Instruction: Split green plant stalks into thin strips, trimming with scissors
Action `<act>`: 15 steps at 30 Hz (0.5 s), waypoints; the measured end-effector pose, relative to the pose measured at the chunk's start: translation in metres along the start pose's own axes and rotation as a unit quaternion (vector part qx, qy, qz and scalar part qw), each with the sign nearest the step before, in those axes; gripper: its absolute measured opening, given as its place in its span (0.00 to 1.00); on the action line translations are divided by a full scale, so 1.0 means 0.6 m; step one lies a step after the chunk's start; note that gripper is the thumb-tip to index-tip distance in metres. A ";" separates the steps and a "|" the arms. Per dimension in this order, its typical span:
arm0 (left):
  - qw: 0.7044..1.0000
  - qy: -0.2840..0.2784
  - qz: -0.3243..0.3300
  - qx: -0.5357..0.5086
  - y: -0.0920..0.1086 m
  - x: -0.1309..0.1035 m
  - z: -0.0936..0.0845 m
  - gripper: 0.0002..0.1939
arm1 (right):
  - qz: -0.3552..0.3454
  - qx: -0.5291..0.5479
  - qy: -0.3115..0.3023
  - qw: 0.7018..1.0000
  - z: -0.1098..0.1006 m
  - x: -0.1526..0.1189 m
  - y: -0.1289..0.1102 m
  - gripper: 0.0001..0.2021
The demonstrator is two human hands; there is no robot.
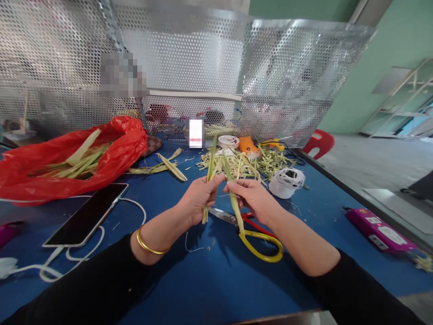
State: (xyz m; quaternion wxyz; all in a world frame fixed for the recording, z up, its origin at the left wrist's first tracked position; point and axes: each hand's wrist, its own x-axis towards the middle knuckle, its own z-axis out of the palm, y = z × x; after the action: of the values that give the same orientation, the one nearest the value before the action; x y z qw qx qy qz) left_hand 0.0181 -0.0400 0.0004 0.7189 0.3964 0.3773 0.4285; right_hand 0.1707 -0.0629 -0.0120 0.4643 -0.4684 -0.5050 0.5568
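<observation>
Near the middle of the blue table, my left hand (pixel 199 198) is closed on a thin bundle of green leaf strips (pixel 211 163) held upright. Close beside it, my right hand (pixel 248 196) pinches a single pale green leaf strip (pixel 236 208), whose lower end hangs over the scissors. The fingertips of both hands almost meet. Beneath the right hand lie scissors (pixel 262 246) with one yellow and one red handle, blades pointing left. A roll of white string (pixel 287 182) stands right of my right hand. Behind the hands is a heap of cut leaf pieces (pixel 237 164).
A red plastic bag (pixel 125 149) of leaves sits at the left, with a tablet (pixel 88 215) and white cable before it. Loose leaves (pixel 172 167), a tape roll (pixel 228 141) and an orange item (pixel 249 146) lie farther back. A purple packet (pixel 379 230) is at the right.
</observation>
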 end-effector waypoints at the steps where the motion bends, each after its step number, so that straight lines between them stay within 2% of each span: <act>1: 1.000 -0.014 -0.010 0.005 0.000 -0.002 0.001 0.12 | 0.006 -0.001 -0.010 1.000 0.002 -0.001 0.000 0.16; 3: 0.999 -0.027 -0.028 0.009 -0.002 -0.004 0.002 0.11 | 0.018 -0.002 -0.021 1.000 0.008 -0.003 0.000 0.16; 6: 0.999 -0.005 -0.032 0.002 -0.003 -0.002 0.001 0.09 | 0.037 -0.010 -0.037 0.999 0.016 -0.009 -0.002 0.13; 12: 0.986 0.122 0.094 -0.070 0.023 0.015 -0.019 0.09 | 0.032 -0.136 -0.089 0.986 0.004 -0.007 -0.010 0.11; 14: 0.978 0.149 0.120 -0.085 0.039 0.020 -0.028 0.09 | 0.024 -0.194 -0.085 0.977 -0.011 0.002 -0.012 0.11; 15: 0.975 0.157 0.127 -0.093 0.047 0.021 -0.033 0.10 | 0.014 -0.242 -0.062 0.968 -0.022 0.007 -0.013 0.11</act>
State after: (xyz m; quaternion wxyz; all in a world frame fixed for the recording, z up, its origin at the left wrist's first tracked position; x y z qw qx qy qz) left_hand -0.0036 -0.0147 0.0152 0.6242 0.3001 0.3901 0.6068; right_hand 0.1833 -0.0565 -0.0051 0.2973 -0.5385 -0.6459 0.4521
